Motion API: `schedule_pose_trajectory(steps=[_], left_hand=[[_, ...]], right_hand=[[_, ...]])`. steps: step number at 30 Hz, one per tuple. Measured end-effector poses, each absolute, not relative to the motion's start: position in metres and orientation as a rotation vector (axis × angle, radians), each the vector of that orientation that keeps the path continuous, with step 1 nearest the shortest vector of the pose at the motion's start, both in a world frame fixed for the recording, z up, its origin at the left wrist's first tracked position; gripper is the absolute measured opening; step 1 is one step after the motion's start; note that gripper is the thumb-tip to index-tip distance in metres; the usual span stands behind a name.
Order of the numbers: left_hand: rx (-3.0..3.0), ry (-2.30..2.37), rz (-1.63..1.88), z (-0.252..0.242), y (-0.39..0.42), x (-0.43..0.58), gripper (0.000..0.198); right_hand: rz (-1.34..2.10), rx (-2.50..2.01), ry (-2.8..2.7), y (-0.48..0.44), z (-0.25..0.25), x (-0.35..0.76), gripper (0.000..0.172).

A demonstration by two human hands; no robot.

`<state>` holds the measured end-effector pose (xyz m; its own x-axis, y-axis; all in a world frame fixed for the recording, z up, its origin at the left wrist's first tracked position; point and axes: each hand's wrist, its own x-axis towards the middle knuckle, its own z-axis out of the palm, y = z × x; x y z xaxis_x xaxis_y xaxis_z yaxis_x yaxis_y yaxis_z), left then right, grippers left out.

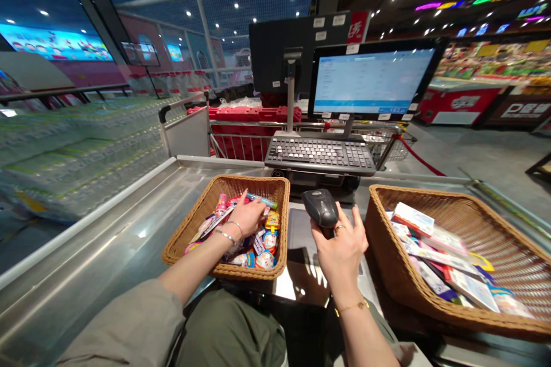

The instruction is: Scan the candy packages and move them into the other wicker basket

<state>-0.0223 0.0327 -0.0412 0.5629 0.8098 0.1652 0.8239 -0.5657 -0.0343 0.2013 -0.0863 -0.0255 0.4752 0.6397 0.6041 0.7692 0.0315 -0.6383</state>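
My left hand [246, 217] reaches into the left wicker basket [189, 229], fingers closed on a long blue-green packet [262, 200] among several small colourful toy and candy packs [263, 241]. My right hand [342, 246] holds a black barcode scanner [321, 207] upright over the counter between the two baskets, thumb and fingers wrapped round its handle. A ring and a thin bracelet show on the right hand, bangles on the left wrist.
A larger wicker basket [508, 252] at right holds several flat packaged items [434, 252]. Behind stand a keyboard [321, 155], a lit monitor [372, 80] and a second screen's back [279, 49]. Steel counter [107, 252] stretches left; shopping carts [241, 137] lie beyond.
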Motion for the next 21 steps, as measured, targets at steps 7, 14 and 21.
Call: schedule_pose_trajectory(steps=[7, 14, 21], left_hand=[[-2.492, -1.902, -0.301, -0.019, 0.041, -0.043, 0.023], [-2.227, -2.146, -0.196, -0.024, 0.034, -0.072, 0.024], [-2.236, -1.999, -0.096, -0.026, 0.033, -0.076, 0.039]], right_hand=[[-0.153, -1.672, -1.219, -0.087, -0.028, 0.203, 0.032], [-0.114, -1.681, -1.215, -0.087, -0.028, 0.204, 0.034], [-0.119, -1.671, -1.216, -0.088, -0.027, 0.203, 0.036]])
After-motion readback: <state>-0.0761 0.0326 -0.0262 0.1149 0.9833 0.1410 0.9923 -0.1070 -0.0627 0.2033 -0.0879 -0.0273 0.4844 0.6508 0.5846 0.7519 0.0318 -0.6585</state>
